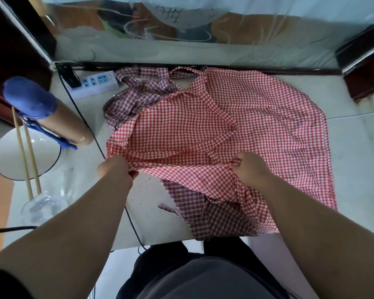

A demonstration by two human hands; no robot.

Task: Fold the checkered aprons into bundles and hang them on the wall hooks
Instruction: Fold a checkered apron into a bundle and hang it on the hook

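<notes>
Pinching red apron point(225, 117) edge, left hand point(115, 169), right hand point(249, 169), darker apron point(134, 100) mostly covered

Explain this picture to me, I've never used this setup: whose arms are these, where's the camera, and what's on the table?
There is no machine here. The arms belong to a person, and the single camera sits on their head, looking forward and down. The arm on the picture's left ends in their left hand, the other in their right hand. Both hands pinch the near edge of a red checkered apron spread on a pale table. Under it lies a darker checkered apron, which shows at the far left and at the near edge. Further left are a white power strip, a white bowl with chopsticks across it, and a black cable.
</notes>
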